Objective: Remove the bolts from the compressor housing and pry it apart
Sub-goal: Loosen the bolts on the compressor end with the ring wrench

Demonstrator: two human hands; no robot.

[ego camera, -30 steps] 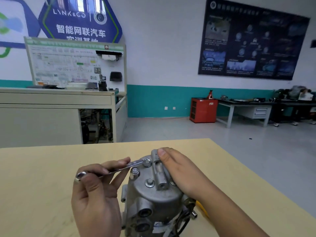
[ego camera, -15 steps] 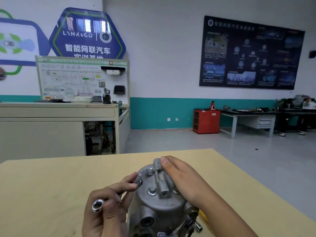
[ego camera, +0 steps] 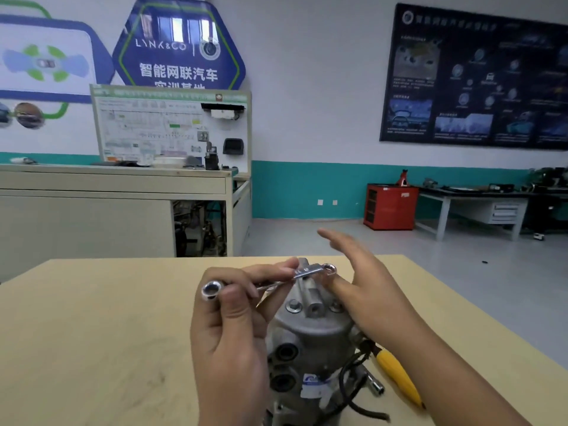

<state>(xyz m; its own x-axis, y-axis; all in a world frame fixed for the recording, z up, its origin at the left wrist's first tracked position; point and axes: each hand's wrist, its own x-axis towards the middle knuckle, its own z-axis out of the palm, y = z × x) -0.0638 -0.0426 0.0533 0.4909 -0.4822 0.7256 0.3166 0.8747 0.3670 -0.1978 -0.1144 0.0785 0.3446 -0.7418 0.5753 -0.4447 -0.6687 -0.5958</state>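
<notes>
Left hand (ego camera: 230,327) gripping wrench (ego camera: 310,270), swinging it off left bolt, across compressor housing (ego camera: 316,330) at lower centre of frame. Right hand (ego camera: 365,284) lifting off housing, fingers straight, holding nothing. Bolts (ego camera: 293,305) remaining seated; likely repositioning for next one.

Our left hand (ego camera: 233,327) is raised, fingers curled, thumb and fingertips pinching a wrench (ego camera: 310,272) along its shaft; our right hand (ego camera: 365,287) hovers just beside it, fingers straight and spread, pointing forward
</notes>
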